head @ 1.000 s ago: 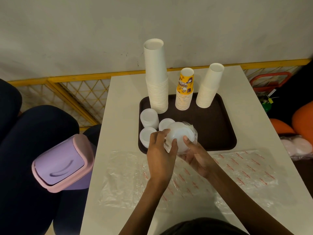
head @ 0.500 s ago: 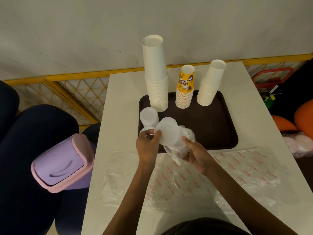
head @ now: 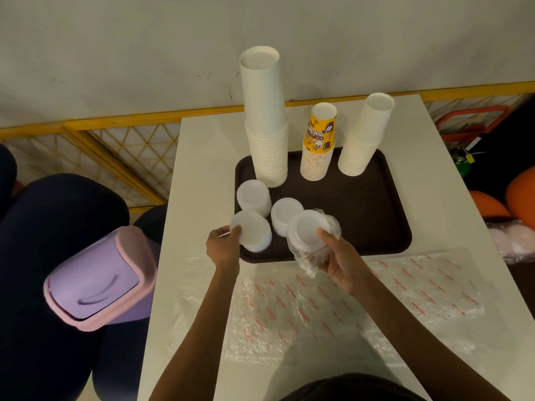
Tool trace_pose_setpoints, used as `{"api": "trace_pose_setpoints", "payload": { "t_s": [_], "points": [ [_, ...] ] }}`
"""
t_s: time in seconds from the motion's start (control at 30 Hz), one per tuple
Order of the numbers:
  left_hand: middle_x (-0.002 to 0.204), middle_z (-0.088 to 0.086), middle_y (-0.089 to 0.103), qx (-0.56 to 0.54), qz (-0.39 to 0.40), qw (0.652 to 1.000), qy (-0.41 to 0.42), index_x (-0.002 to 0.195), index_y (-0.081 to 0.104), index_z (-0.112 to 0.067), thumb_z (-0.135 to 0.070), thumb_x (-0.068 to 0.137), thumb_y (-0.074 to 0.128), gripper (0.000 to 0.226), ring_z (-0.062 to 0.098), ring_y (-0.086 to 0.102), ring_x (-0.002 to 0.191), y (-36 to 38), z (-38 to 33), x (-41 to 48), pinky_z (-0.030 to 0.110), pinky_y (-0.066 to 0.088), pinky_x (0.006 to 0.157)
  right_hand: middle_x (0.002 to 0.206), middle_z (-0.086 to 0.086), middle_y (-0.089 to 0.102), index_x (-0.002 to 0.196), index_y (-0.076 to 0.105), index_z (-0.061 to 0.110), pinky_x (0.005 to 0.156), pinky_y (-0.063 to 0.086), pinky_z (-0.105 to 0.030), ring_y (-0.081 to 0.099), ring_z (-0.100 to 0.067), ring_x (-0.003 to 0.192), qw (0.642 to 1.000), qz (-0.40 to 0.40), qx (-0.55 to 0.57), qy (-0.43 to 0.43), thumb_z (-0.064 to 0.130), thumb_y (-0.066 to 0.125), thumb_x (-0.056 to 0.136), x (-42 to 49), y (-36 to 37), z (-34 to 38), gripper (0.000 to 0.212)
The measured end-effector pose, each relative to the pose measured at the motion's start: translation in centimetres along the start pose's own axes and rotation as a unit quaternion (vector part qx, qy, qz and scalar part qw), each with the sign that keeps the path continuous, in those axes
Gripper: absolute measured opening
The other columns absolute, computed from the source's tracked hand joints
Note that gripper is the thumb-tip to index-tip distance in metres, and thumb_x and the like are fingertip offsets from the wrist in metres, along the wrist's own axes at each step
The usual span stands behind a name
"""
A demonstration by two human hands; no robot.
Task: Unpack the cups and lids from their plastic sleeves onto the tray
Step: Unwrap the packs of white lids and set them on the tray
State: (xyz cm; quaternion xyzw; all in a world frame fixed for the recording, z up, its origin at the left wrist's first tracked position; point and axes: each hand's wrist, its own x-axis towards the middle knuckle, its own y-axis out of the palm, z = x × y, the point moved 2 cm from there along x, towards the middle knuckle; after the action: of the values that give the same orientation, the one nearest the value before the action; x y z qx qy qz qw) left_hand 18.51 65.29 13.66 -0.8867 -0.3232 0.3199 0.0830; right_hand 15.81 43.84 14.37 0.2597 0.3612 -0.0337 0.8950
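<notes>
A dark brown tray point(head: 373, 215) holds a tall white cup stack point(head: 265, 120), a yellow printed cup stack point(head: 318, 143) and a shorter white cup stack point(head: 363, 137). Two lid stacks point(head: 253, 195) point(head: 285, 214) stand at the tray's near left. My left hand point(head: 223, 246) grips a bunch of white lids point(head: 252, 231) at the tray's near-left corner. My right hand point(head: 340, 263) holds a clear plastic sleeve point(head: 311, 256) with white lids point(head: 308, 228) still inside, over the tray's near edge.
Empty printed plastic sleeves point(head: 347, 302) lie flat on the white table point(head: 202, 169) in front of the tray. A lilac swing-lid bin point(head: 101, 279) stands left of the table. More bagged lids point(head: 515, 241) lie off the right edge. Yellow railing runs behind.
My left hand drew a bunch of lids out of the sleeve and carried it left to the tray's near-left corner. My right hand kept the sleeve, now slacker.
</notes>
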Motion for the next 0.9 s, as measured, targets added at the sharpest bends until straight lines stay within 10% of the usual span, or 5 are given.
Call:
{"api": "trace_pose_setpoints", "payload": {
  "t_s": [0.9],
  "points": [
    [0.117,0.015,0.061,0.137,-0.016,0.984,0.108,0.118,0.057,-0.002,-0.021,0.089,0.064,0.036,0.026,0.058,0.103,1.4,0.8,0.0,0.026,0.041,0.079,0.118,-0.009,0.057,0.122,0.048,0.02,0.074,0.059,-0.033,0.057,-0.024,0.107,0.999,-0.009,0.037,0.007,0.018,0.057,0.09,0.2,-0.2,0.1,0.034]
  ]
}}
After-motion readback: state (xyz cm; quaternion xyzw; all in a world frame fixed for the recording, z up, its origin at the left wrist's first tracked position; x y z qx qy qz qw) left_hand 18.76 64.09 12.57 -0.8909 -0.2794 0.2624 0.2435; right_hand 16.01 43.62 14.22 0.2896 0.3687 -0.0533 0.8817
